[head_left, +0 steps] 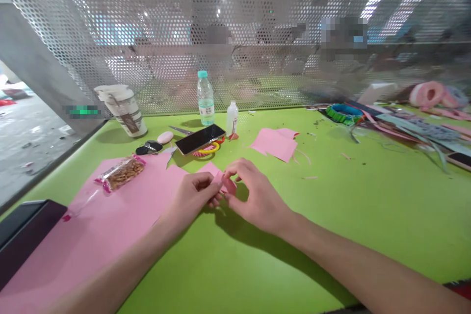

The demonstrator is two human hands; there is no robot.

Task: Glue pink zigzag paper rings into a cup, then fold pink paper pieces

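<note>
pink paper (228, 184) between left hand (195, 197) and right hand (257, 198) (pinched)

Green table (368, 216) (littered) holds pink paper (274, 144), phone (200, 139).

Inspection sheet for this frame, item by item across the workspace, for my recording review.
surface: green table, pink paper sheet spread across its left side.
things in hand: small pink paper piece.
hands: left hand and right hand both pinch it.
clutter: water bottle, small white bottle, smartphone, snack packet, cut pink paper.
cables: nothing seen.
surroundings: perforated metal screen behind; concrete floor at left.
</note>
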